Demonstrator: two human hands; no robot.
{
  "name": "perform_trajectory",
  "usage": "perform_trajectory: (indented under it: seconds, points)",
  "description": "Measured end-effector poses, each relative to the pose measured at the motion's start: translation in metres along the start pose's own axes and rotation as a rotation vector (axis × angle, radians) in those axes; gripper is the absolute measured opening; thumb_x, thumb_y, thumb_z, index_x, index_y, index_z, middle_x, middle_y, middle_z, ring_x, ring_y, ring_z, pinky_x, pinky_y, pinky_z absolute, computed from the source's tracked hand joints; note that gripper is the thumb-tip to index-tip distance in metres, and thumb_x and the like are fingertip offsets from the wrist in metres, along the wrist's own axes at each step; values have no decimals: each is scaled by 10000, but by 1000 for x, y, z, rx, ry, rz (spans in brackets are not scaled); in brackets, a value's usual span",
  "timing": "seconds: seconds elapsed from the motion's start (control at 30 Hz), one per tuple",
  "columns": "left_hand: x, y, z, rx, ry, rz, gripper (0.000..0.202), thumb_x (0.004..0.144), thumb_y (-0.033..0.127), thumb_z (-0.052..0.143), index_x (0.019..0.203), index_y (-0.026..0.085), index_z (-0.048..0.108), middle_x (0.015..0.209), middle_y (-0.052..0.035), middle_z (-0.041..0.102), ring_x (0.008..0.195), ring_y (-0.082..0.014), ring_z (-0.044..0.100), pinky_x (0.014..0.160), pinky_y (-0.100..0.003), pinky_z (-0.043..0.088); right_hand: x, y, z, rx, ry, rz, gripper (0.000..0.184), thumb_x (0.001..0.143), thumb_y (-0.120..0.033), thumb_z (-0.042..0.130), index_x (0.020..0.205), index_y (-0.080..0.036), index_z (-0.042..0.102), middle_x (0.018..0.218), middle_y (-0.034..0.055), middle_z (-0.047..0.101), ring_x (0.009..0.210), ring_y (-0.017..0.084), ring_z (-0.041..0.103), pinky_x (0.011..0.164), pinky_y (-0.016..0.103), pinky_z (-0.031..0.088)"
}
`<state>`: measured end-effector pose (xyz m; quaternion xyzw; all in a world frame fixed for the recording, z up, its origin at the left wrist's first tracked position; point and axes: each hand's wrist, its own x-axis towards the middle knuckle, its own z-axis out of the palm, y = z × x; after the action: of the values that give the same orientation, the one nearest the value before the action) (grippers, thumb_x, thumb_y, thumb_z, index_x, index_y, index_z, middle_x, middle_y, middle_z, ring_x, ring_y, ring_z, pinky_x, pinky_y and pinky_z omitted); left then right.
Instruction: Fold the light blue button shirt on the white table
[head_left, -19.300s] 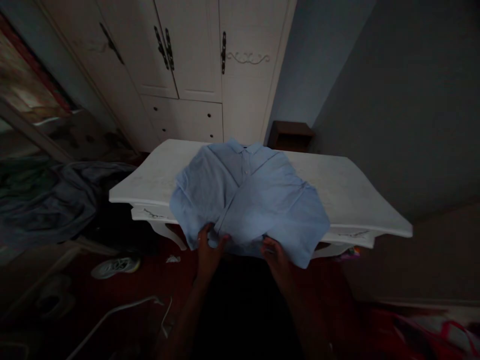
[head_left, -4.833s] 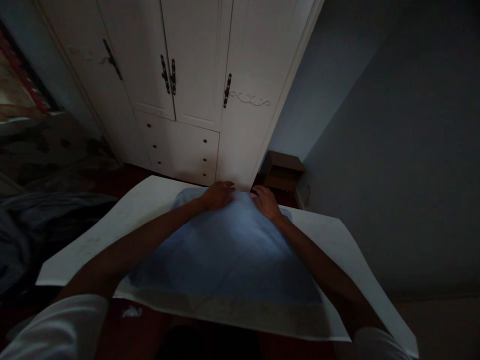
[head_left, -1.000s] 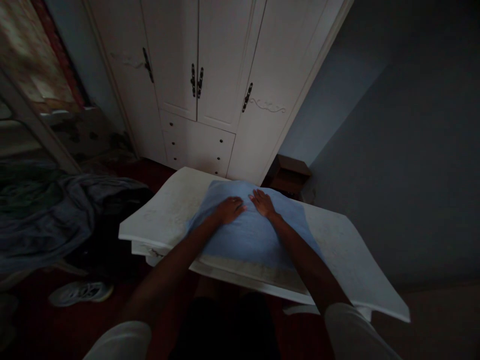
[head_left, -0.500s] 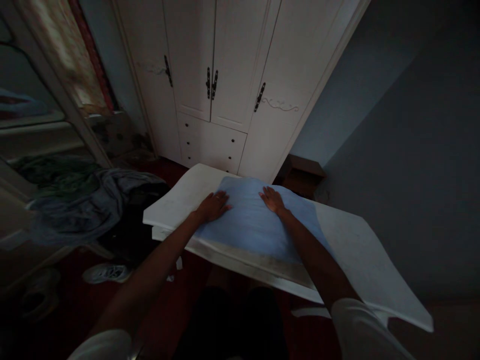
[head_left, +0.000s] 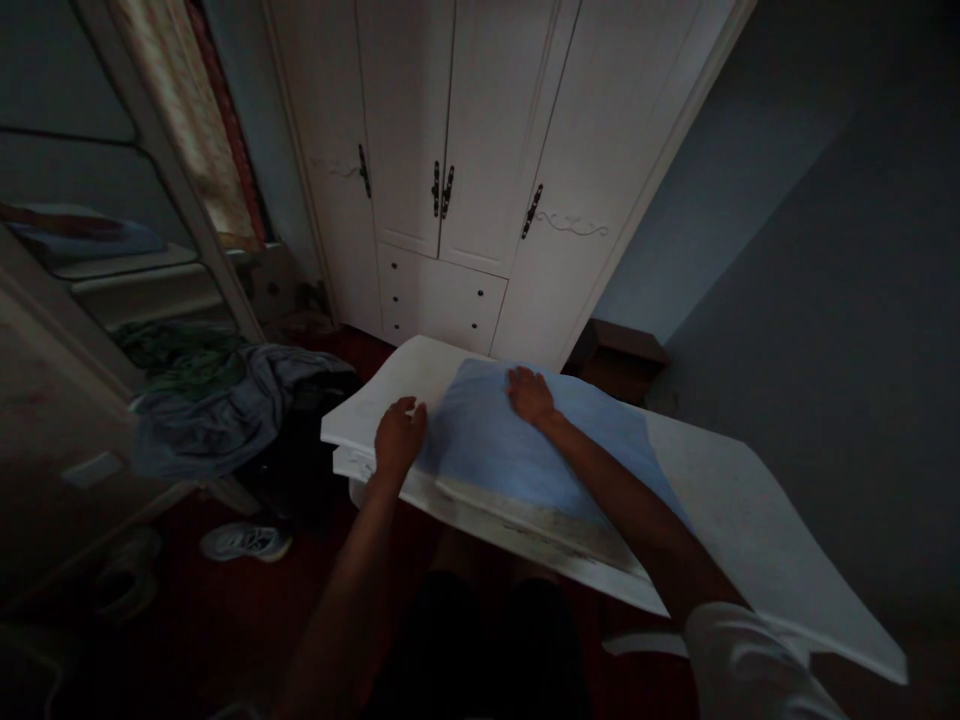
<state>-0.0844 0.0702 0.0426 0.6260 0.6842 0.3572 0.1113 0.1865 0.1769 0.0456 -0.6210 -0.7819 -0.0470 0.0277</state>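
Apparently the step is smoothing the cloth (head_left: 495, 450), which lies across the middle of the table (head_left: 720, 490), its near edge stopping short of the table's front. The right hand (head_left: 530, 397) rests palm down near the cloth's far edge, fingers slightly spread. The left hand (head_left: 400, 438) is beside the cloth's left edge, fingers loosely bent and pinching nothing that shows; whether it touches anything, I cannot tell. To do this well, the right palm should anchor lightly while the left strokes outward with straight fingers, so creases run off the edge rather than bunch. Pressing hard would likely drag the cloth askew.
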Motion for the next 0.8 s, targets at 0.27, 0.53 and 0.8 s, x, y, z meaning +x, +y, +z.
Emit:
perform_trajectory:
  seconds: [0.27, 0.53, 0.8]
  points:
    - [-65, 6, -15, 77, -122, -126, 418, 869, 507, 546, 1088, 170, 662, 1003, -136, 731, 934, -297, 689, 757, -373, 515, 36, -74, 7, 83, 11, -182, 628, 1010, -481, 242, 1503, -98, 315, 1603, 177, 204, 1485, 308, 159, 1189, 473, 130]
    - [-46, 9, -23, -40, -288, -276, 317, 890, 439, 561, 974, 162, 692, 1006, -117, 736, 967, -239, 678, 776, -291, 460, 54, -70, 31, 175, -128, -87, 659, 1016, -500, 211, 1538, -97, 223, 1609, 186, 168, 1490, 276, 156, 1183, 448, 162]
    - [-52, 21, -15, -154, -219, -240, 212, 859, 337, 617, 979, 161, 612, 959, -106, 711, 916, -225, 676, 778, -302, 478, 67, -61, 29, 341, -219, -111, 733, 989, -575, 236, 1537, -88, 238, 1601, 196, 172, 1490, 323, 130, 1185, 514, 159]
